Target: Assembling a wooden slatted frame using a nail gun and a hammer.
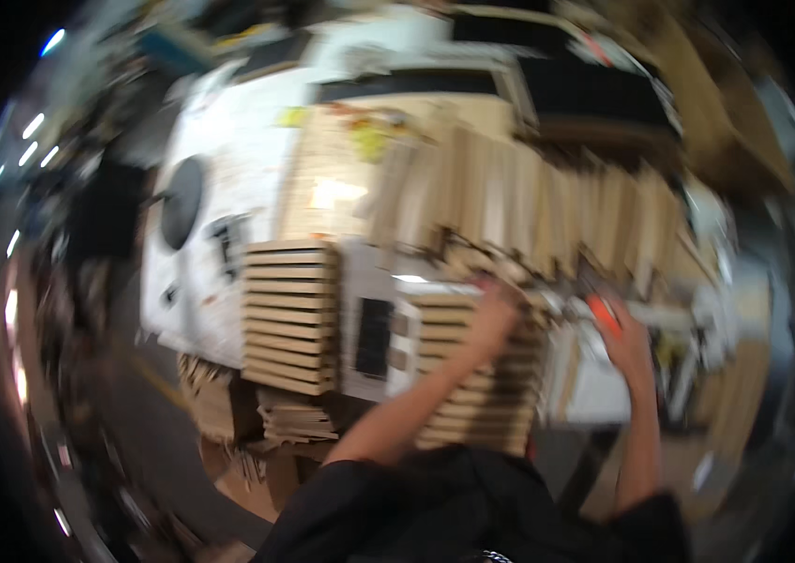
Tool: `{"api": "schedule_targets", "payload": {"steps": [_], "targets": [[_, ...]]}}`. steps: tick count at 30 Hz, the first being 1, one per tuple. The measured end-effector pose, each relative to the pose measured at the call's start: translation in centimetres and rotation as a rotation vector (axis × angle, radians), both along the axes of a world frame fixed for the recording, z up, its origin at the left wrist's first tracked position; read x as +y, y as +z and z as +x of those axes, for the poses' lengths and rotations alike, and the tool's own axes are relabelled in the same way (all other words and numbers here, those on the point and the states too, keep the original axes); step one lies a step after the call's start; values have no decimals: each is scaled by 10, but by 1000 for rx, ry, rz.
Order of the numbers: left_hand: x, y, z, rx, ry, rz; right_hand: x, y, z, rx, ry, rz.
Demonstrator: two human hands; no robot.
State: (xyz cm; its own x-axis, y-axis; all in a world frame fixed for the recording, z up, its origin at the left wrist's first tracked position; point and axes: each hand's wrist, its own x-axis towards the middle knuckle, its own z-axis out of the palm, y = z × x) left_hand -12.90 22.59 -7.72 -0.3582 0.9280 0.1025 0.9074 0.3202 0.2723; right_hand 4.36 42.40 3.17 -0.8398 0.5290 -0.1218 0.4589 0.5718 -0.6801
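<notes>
Heavily blurred view, so only the broad layout is sure. Landmark: the near stack of flat wooden slats point(486, 375) at the front edge of the white counter point(228, 141).

Left hand point(494, 314) laid on top of that stack, fingers spread flat over the uppermost slat; no closed grip to be seen, more a pressing or steadying touch. Right hand point(624, 340) just to the right of the stack, grip curled round a small orange object point(604, 312) (a tool or marker perhaps, too smeared to tell which).

To the left of the stack, across a white gap, a second slat stack point(290, 314), neatly squared and untouched. Behind the stack, a long row of upright boards point(547, 211) leaning side by side across the counter. Below and left of the stack, loose cardboard and offcuts point(294, 418) piled under the counter edge.

Judging progress: two stacks already built and tidy, so a good share of the sorting looks done; the many upright boards behind suggest plenty left.

No box, bin or tray clearly made out anywhere; contents therefore not to be told.
</notes>
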Motion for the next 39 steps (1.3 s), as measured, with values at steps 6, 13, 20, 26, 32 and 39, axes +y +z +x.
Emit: {"api": "schedule_targets", "payload": {"steps": [6, 13, 20, 26, 32, 39], "targets": [[0, 35, -6, -330, 44, 51, 35, 23, -54, -422, 291, 219], [5, 28, 13, -261, 2, 59, 37, -12, -68, -300, 279, 149], [-2, 12, 20, -290, 68, 129, 30, -18, -74, -278, 419, 121], [0, 18, 18, -268, 66, 5, 26, -29, -55, -219, 311, 152], [-31, 24, 43, -79, 323, 212, -28, -63, 7, -174, -261, 23], [-121, 9, 82, -686, 628, 571, -113, -58, 46, 98, -672, -708]]}}
